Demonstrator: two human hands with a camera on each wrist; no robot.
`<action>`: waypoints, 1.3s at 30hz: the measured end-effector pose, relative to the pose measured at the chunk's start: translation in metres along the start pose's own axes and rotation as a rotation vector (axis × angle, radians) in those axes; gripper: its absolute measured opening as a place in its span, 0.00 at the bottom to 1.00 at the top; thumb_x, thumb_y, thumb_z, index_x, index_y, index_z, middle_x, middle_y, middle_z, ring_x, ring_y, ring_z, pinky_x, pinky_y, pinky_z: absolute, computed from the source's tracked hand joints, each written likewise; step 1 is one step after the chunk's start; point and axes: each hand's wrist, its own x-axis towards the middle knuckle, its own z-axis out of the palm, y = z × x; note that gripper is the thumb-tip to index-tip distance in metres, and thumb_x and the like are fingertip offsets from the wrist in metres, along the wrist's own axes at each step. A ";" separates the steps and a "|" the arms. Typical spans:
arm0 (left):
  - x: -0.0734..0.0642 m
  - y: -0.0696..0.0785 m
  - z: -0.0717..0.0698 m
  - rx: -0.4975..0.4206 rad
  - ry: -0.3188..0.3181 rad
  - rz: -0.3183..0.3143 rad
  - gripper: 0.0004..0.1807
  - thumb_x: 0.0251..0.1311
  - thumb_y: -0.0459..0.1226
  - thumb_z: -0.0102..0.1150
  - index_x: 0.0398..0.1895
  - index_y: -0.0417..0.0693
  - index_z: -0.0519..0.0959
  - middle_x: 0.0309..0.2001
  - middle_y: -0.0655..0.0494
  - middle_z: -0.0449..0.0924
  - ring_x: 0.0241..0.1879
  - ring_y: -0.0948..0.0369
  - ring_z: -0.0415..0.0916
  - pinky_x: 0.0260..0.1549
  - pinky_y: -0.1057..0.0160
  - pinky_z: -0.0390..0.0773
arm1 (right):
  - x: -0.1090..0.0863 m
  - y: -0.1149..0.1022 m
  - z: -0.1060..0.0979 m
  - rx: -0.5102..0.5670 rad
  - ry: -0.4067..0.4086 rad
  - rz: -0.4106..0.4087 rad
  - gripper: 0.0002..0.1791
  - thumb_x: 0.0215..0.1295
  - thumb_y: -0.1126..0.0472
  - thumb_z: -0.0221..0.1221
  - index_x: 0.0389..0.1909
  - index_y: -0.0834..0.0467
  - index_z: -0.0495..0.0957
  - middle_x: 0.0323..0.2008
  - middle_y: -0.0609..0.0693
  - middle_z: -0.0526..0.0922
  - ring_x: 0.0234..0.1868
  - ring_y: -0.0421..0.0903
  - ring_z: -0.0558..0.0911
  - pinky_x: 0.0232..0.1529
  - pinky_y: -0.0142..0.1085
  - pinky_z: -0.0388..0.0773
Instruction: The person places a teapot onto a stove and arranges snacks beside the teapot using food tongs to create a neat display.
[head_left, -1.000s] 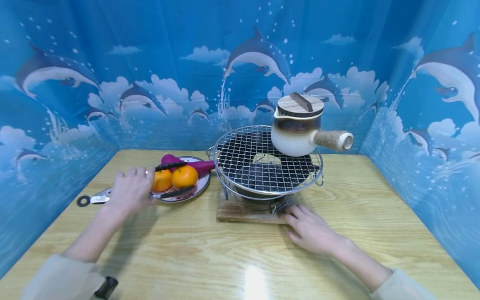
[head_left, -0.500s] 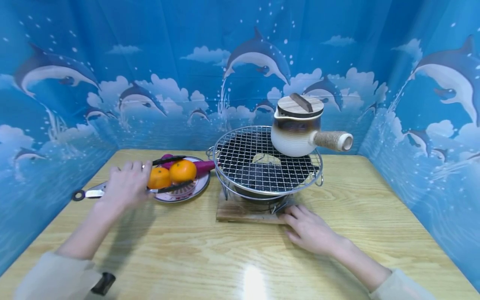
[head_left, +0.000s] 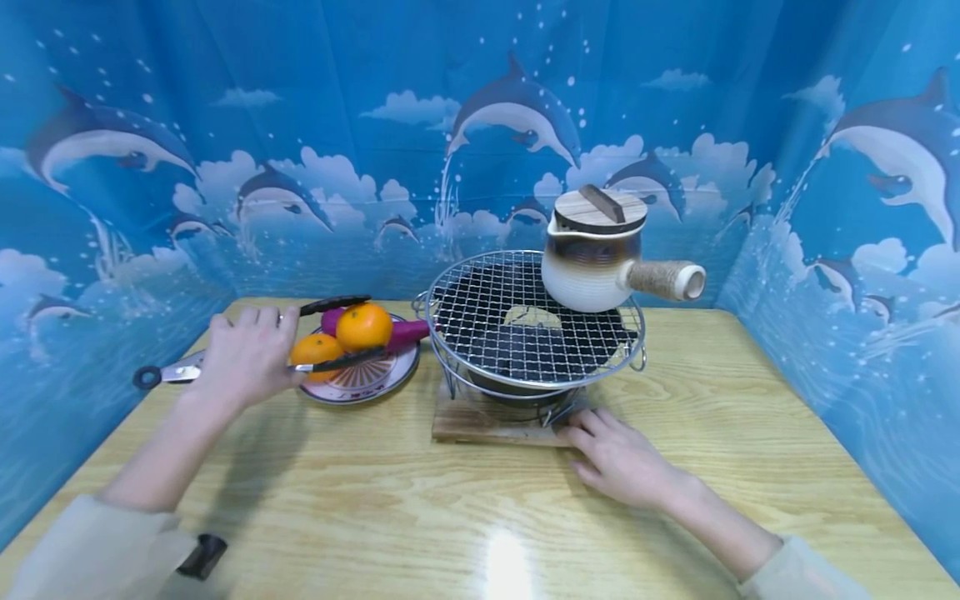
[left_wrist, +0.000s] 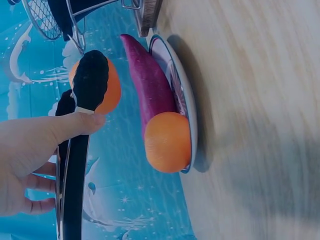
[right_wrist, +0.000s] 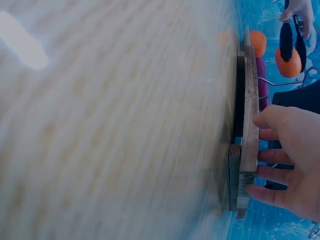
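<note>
My left hand (head_left: 251,358) grips metal tongs (left_wrist: 76,190) with black tips. Between the tips sits an orange (head_left: 365,327), raised above the plate in the left wrist view. A second orange (left_wrist: 168,142) and a purple sweet potato (left_wrist: 147,82) lie on the patterned plate (head_left: 352,398). My right hand (head_left: 618,458) touches the front right corner of a wooden board (head_left: 487,429) under a round grill. In the right wrist view its fingers (right_wrist: 275,175) reach out, fingertips against the board's top.
The wire grill rack (head_left: 510,333) stands over a dark stove bowl, right of the plate. A lidded ceramic pot (head_left: 588,279) sits on its back right, its rope-wrapped handle pointing right. A dolphin-print curtain (head_left: 337,125) encloses the table (head_left: 420,517).
The tongs, with one orange between their tips, have risen and moved slightly left. The other orange stays on the plate, now apart from the raised one. My right hand has not moved.
</note>
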 end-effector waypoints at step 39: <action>0.016 -0.001 -0.054 0.005 0.051 -0.075 0.54 0.35 0.51 0.74 0.62 0.32 0.58 0.50 0.28 0.66 0.47 0.35 0.63 0.39 0.33 0.64 | 0.001 0.000 -0.001 -0.004 0.003 -0.020 0.19 0.54 0.55 0.63 0.47 0.57 0.78 0.43 0.52 0.76 0.44 0.50 0.74 0.47 0.44 0.74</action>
